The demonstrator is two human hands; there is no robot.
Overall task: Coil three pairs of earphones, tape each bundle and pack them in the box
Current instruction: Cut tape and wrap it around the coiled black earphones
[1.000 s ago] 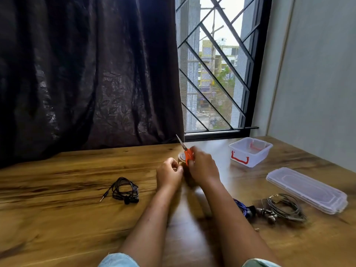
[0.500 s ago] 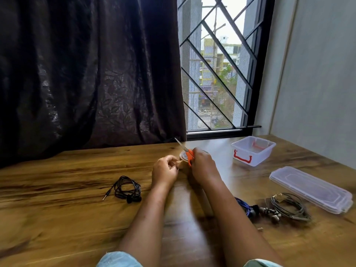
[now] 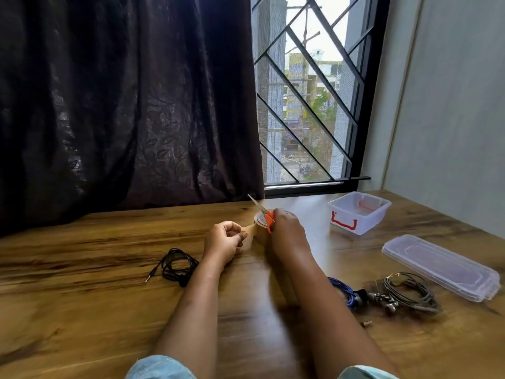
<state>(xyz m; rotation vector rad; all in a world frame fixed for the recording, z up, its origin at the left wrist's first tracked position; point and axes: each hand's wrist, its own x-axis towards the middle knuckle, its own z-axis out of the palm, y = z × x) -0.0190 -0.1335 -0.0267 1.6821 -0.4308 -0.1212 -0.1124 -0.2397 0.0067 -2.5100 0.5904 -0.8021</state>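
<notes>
My left hand pinches the free end of a brown tape strip pulled from the tape roll. My right hand rests on the roll and grips orange-handled scissors, blades pointing up and left. A coiled black earphone lies on the wooden table left of my left forearm. A blue earphone and a grey earphone lie in loose coils right of my right forearm. The clear box with red handles stands open at the back right.
The box's clear lid lies flat at the far right. A small metal piece sits in front of the grey earphone. A dark curtain and a barred window back the table; a wall bounds the right.
My left hand has drawn the tape strip a little further left from the roll. The right hand stays on the roll with the scissors.
</notes>
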